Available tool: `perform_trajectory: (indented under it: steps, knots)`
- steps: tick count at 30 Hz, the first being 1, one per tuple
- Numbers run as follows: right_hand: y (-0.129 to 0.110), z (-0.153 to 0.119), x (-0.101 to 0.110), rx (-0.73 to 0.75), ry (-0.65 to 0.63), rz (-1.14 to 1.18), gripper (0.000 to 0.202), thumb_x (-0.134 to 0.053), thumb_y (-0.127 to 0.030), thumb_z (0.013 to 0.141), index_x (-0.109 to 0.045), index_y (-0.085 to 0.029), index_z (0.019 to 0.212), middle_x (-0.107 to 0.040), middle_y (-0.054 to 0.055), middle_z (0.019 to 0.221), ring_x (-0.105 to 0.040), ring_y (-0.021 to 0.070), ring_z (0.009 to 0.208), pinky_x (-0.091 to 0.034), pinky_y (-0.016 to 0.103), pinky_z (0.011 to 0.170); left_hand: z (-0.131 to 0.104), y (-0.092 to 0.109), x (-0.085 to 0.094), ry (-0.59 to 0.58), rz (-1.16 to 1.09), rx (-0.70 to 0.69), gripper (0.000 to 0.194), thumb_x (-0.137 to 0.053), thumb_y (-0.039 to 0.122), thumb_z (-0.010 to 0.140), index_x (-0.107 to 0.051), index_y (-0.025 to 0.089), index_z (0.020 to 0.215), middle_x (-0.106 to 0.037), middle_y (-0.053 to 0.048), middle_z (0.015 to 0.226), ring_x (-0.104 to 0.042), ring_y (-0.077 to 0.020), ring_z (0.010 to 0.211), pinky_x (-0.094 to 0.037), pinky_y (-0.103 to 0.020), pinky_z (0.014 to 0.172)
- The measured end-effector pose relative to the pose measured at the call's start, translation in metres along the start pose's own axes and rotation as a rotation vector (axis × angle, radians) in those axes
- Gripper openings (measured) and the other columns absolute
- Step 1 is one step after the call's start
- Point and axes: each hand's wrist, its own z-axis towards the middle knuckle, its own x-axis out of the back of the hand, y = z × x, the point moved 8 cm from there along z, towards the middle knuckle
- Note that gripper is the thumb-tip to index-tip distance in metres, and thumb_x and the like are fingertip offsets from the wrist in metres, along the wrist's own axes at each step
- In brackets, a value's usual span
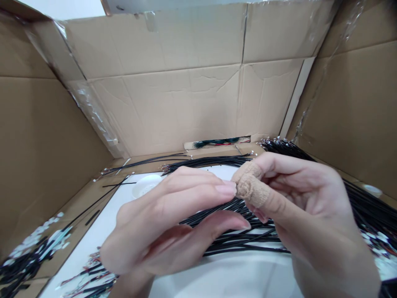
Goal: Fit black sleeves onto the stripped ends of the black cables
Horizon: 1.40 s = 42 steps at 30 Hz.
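Note:
My left hand [167, 219] is held over the white work surface, its thumb apart from the fingers and nothing visible between them. Its index fingertip touches the tips of my right hand [297, 207]. On the right hand, thumb and index finger wear tan cloth wraps [252, 190] and are pinched together. Whatever is in that pinch, if anything, is too small or hidden to name. Below both hands lies a bundle of black cables [242, 240], partly covered by them.
Cardboard walls [173, 99] enclose the back and sides. More black cables [211, 160] lie along the back, with a large bundle [369, 207] at the right. A white bowl [145, 185] sits behind my left hand. Cable ends with white connectors [40, 240] lie at the left.

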Motion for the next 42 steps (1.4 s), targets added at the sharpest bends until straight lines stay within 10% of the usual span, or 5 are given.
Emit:
perform_trajectory:
  steps: [3, 10, 25, 42]
  knots:
    - [0.002, 0.0, -0.002, -0.042, -0.024, 0.043, 0.012, -0.074, -0.012, 0.081, -0.073, -0.019, 0.071, -0.069, -0.005, 0.066, -0.063, 0.004, 0.062, -0.051, 0.008, 0.056, -0.001, 0.02, -0.005, -0.032, 0.115, -0.214, 0.03, -0.081, 0.022, 0.074, -0.072, 0.028, 0.103, -0.079, 0.0, 0.085, -0.072, -0.0193, 0.067, -0.056, -0.027, 0.042]
    - [-0.003, -0.003, 0.006, 0.003, -0.072, -0.06, 0.026, -0.074, -0.009, 0.08, -0.076, -0.03, 0.095, -0.072, -0.006, 0.08, -0.067, 0.0049, 0.072, -0.053, 0.008, 0.06, -0.002, 0.024, -0.011, 0.016, 0.083, -0.118, 0.017, -0.076, 0.013, 0.081, -0.065, 0.021, 0.091, -0.076, 0.007, 0.086, -0.07, -0.0071, 0.075, -0.06, -0.015, 0.069]
    - [-0.053, -0.031, -0.008, 0.696, 0.068, -0.777, 0.035, -0.066, 0.009, 0.077, -0.07, -0.019, 0.098, -0.072, -0.001, 0.089, -0.068, 0.0079, 0.071, -0.056, 0.013, 0.064, -0.004, 0.006, -0.014, 0.15, -0.454, 0.187, 0.022, -0.074, -0.002, 0.078, -0.072, 0.018, 0.089, -0.076, 0.004, 0.084, -0.073, -0.0066, 0.08, -0.062, -0.014, 0.08]
    - [-0.06, -0.028, -0.014, 0.709, 0.108, -0.748, 0.036, -0.057, 0.012, 0.069, -0.065, -0.019, 0.087, -0.068, -0.001, 0.075, -0.065, 0.0084, 0.061, -0.054, 0.015, 0.055, 0.0, -0.004, -0.018, 0.02, -0.529, 0.306, 0.027, -0.073, 0.003, 0.081, -0.074, 0.024, 0.098, -0.08, 0.008, 0.093, -0.075, -0.0076, 0.087, -0.063, -0.012, 0.082]
